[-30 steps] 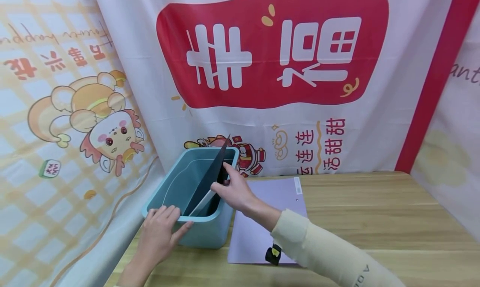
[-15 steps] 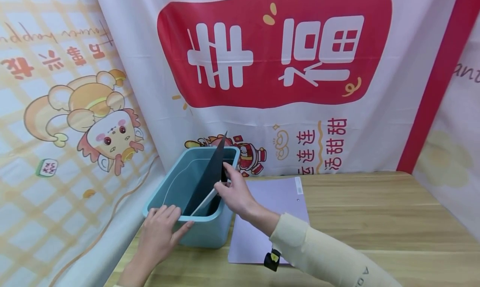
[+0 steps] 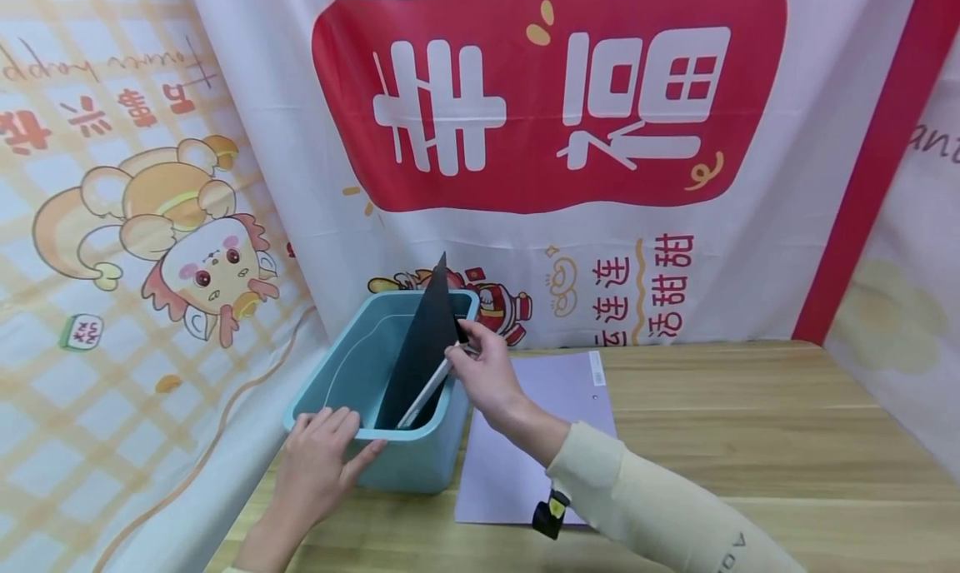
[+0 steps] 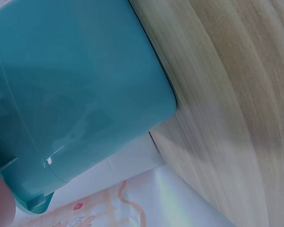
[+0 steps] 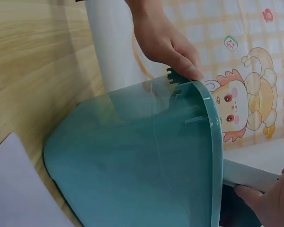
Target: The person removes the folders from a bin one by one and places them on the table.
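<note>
A blue-green plastic bin (image 3: 405,465) stands on the table at centre left. My left hand (image 3: 318,465) grips its near rim, thumb on the outside and fingers over the edge. Inside the bin, a flat black panel (image 3: 422,336) stands on a slant, its far corner poking above the rim. My right hand (image 3: 487,377) pinches a pale, narrow edge (image 3: 426,392) beside that panel, over the bin's right rim. The right wrist view shows the pale strip (image 5: 251,174) with dark material beneath it. Whether strip and panel are one thing, I cannot tell.
A flat purple sheet or board (image 3: 502,465) with a white label lies on the wooden table (image 3: 750,440), right of the bin. A small black item with a yellow mark (image 3: 550,515) is by the right sleeve. Printed cloths hang behind and at left.
My right hand has shifted slightly right and up with the pale edge. The black panel's tip has moved left and higher, and more of its face shows. My left hand stays on the rim.
</note>
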`<state>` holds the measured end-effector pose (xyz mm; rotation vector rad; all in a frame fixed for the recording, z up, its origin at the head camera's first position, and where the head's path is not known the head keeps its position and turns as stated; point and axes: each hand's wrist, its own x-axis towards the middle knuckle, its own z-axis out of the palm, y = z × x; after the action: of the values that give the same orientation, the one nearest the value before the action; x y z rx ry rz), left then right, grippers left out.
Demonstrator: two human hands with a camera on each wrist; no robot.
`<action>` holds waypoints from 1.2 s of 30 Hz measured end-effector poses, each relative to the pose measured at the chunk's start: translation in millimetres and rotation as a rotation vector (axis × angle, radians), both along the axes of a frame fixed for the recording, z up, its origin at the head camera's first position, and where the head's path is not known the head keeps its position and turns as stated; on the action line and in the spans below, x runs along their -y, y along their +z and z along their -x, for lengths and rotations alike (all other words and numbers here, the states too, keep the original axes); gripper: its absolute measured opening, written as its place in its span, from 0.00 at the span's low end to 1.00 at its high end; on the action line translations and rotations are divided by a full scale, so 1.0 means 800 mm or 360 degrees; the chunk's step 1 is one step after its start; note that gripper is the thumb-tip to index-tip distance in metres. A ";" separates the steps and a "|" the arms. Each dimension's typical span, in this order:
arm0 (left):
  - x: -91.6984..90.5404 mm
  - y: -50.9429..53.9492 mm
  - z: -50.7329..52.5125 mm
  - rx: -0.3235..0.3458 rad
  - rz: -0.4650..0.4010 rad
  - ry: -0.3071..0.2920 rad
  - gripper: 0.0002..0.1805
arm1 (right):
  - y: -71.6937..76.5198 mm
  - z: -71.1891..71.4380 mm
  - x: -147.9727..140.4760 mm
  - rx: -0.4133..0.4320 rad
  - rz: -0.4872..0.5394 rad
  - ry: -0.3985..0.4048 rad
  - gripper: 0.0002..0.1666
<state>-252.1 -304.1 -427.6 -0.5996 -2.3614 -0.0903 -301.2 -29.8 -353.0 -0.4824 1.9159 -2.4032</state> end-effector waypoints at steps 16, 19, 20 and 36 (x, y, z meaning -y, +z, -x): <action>0.001 0.000 0.001 -0.0014 0.0008 0.0015 0.22 | 0.010 0.014 -0.014 0.0113 0.0343 -0.0185 0.25; 0.000 0.001 0.001 -0.0007 -0.0001 0.0014 0.22 | 0.014 0.015 -0.017 0.0135 0.0362 -0.0181 0.25; 0.000 0.001 0.001 -0.0007 -0.0003 0.0013 0.22 | 0.015 0.015 -0.018 0.0133 0.0364 -0.0181 0.25; 0.000 0.000 0.002 0.0040 -0.0005 0.0055 0.22 | 0.025 0.015 -0.032 0.0080 0.0385 -0.0231 0.23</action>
<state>-253.9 -304.1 -427.9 -0.5589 -2.3945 -0.0865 -313.5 -4.2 -332.7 -0.2953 1.7042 -2.7277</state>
